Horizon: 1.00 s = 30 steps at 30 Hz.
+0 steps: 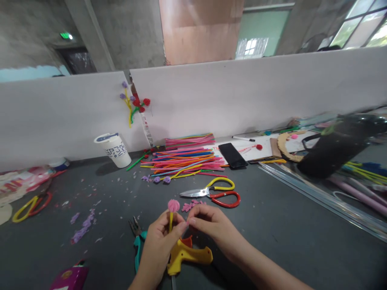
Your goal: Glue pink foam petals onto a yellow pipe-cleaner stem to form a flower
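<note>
My left hand point(164, 235) is closed round the yellow stem of a pipe-cleaner flower point(173, 206), whose pink round head stands upright above the fingers. My right hand point(211, 225) is in a pinch, its fingertips meeting the left thumb tip; a tiny pink bit seems to show there, too small to name. Just beyond the fingers lie short pink pipe-cleaner pieces point(193, 204). A yellow glue gun point(190, 254) rests beneath both hands, partly hidden. Teal-handled pliers point(138, 241) lie left of my left hand. Scissors point(211, 192) with one yellow and one red handle lie farther out.
Bundled coloured pipe cleaners point(184, 161) lie by the white partition point(242, 92), near a phone point(232, 155) and a white cup point(113, 150). A black bottle point(332, 149) and clear strips point(317, 197) are at right. Purple pieces point(83, 229), more scissors point(32, 206) and a purple box point(70, 278) are at left.
</note>
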Tool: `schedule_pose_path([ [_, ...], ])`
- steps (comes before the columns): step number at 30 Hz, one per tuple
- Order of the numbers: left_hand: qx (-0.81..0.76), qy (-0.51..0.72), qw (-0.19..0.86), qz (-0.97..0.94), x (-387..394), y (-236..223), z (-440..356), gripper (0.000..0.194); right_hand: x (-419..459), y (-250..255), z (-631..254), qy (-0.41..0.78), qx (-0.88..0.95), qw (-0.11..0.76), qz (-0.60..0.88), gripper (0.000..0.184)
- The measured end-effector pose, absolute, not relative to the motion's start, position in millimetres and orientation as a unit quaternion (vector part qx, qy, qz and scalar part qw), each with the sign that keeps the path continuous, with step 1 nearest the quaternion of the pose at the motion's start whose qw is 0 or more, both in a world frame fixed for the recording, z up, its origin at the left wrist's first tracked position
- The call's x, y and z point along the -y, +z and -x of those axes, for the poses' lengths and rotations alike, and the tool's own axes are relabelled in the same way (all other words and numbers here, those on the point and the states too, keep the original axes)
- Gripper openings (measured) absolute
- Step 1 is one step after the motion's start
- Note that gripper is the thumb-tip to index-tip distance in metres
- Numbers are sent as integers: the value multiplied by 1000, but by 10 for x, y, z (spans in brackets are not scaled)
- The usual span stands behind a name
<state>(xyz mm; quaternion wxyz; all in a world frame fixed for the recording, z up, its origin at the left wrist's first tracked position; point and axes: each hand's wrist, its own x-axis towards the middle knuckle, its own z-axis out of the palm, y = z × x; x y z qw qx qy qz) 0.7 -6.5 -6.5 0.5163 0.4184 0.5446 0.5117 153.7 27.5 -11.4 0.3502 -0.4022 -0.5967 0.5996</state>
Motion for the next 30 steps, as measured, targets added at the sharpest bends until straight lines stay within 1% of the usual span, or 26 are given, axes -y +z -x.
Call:
schedule_pose_path([
  [2,-558,517,484,-433,47,-54,24,17,-271,-91,-1564,534,656,321,426,16],
  [3,-565,521,467,-438,34,-53,45,15,-259,-85,-1576,499,688,299,434,16],
  [6,-580,529,423,-452,-12,-55,103,14,-179,-104,-1574,414,774,209,431,25],
  [9,-586,532,410,-454,-43,-50,131,17,-71,-164,-1506,366,820,148,415,20],
  [11,-585,535,410,-451,-54,-38,148,19,-25,-195,-1459,355,828,137,411,19],
  [14,-583,546,411,-440,-67,-21,202,20,-47,-201,-1460,361,810,169,430,22],
  [17,-577,560,422,-419,-71,-27,242,24,-172,-161,-1547,382,753,242,478,21],
  [20,-562,555,463,-403,-41,-65,174,27,-300,-102,-1633,435,670,317,511,23],
  [24,-530,511,554,-388,56,-142,-51,33,-315,-47,-1633,535,578,393,475,32],
  [27,-504,482,618,-363,114,-160,-160,35,-260,-50,-1586,607,523,413,432,46],
  [30,-485,478,654,-330,117,-122,-165,30,-229,-74,-1560,650,474,431,409,48],
])
